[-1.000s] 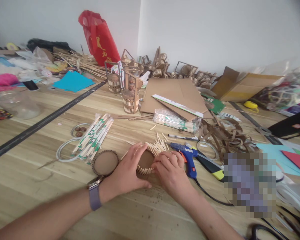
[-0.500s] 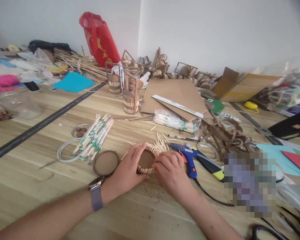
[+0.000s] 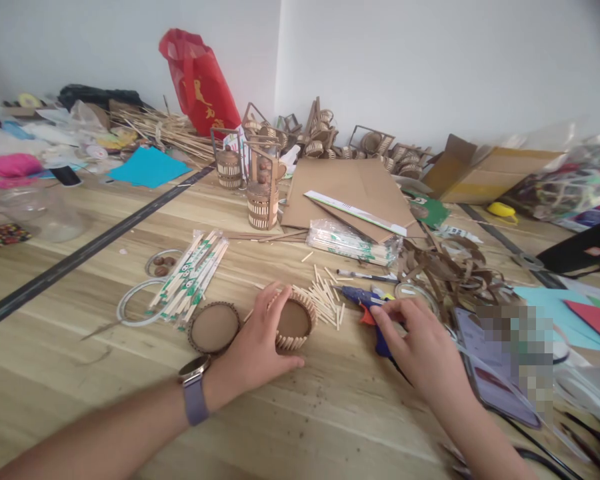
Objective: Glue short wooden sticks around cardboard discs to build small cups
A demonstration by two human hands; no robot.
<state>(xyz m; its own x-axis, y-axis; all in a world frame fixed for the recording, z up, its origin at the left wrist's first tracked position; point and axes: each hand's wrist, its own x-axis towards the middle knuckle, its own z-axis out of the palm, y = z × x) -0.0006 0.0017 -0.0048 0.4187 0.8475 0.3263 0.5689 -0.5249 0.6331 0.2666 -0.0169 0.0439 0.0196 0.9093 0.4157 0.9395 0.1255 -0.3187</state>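
Note:
My left hand (image 3: 250,343) curves round the left side of a small round cardboard box (image 3: 295,319) whose wall is lined with short wooden sticks. Its fingertips touch the far rim, while the thumb sticks out near the front. To the right, my right hand (image 3: 413,337) has its thumb and fingers closed over the body of a blue glue gun (image 3: 355,294) lying on the table; its handle is partly hidden. Loose cut sticks (image 3: 327,297) lie between the box and the gun. Left of my left hand rests a cardboard disc with a corrugated edge (image 3: 213,327).
Bagged chopsticks (image 3: 190,273) and tape rolls (image 3: 139,303) lie at the left. Behind stand small stick-covered baskets (image 3: 263,200) and cardboard sheets (image 3: 340,177). Brown paper strips (image 3: 460,267) and a phone-like device (image 3: 485,360), partly blurred out, lie at the right.
My right hand has left the round box and moved right onto the glue gun. My left hand stays at the box, its thumb slightly farther from it.

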